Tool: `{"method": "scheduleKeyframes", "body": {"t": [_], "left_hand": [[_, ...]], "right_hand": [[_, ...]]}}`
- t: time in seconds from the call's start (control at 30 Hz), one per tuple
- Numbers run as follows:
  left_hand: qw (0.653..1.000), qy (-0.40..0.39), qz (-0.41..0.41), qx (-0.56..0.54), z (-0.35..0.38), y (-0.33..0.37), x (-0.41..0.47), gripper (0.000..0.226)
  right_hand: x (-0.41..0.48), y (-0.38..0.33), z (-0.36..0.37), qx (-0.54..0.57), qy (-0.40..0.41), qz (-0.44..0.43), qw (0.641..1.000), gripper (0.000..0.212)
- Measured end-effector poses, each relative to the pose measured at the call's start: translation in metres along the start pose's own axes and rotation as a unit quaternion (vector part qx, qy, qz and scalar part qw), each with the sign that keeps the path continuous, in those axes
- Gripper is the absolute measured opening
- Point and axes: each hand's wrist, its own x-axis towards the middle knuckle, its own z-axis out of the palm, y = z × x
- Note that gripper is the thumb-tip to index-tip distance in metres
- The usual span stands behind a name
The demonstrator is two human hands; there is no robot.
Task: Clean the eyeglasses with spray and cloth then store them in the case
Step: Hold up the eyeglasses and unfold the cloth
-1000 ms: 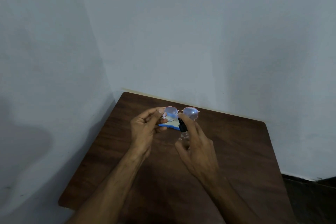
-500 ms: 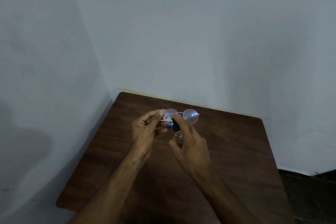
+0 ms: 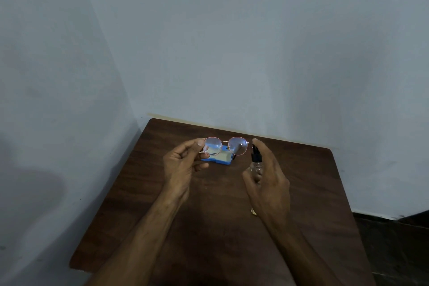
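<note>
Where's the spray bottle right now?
In the head view, the spray bottle is gripped in the right hand, just right of the eyeglasses that the left hand holds above the table.

Lighting was dim, bluish. I logged soft shadow on the wall (image 3: 30, 193), faint glare on the eyeglasses (image 3: 212, 146).

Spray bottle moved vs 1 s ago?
Yes. The spray bottle in the right hand shifted right: earlier it overlapped the blue case, now it is clear to its right.
</note>
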Motion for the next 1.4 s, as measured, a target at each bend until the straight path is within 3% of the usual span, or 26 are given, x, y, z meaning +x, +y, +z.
{"method": "scheduleKeyframes", "body": {"t": [0.73,0.87,1.13,1.4], "left_hand": [[1.000,0.010,0.002,0.009,0.001,-0.001,0.008,0.014],[1.000,0.006,-0.008,0.010,0.002,-0.005,0.008,0.018],[0.999,-0.013,-0.031,0.003,0.011,-0.013,0.008,0.015],[0.997,-0.045,-0.052,0.017,0.018,-0.028,0.002,0.011]], "right_hand": [[-0.005,0.013,0.007,0.017,-0.033,-0.007,0.999,0.085],[-0.008,0.017,0.004,0.062,-0.025,0.058,0.996,0.087],[-0.029,0.091,0.005,0.117,0.063,0.129,0.983,0.043],[-0.068,0.176,0.015,0.063,0.046,0.230,0.970,0.057]]}}
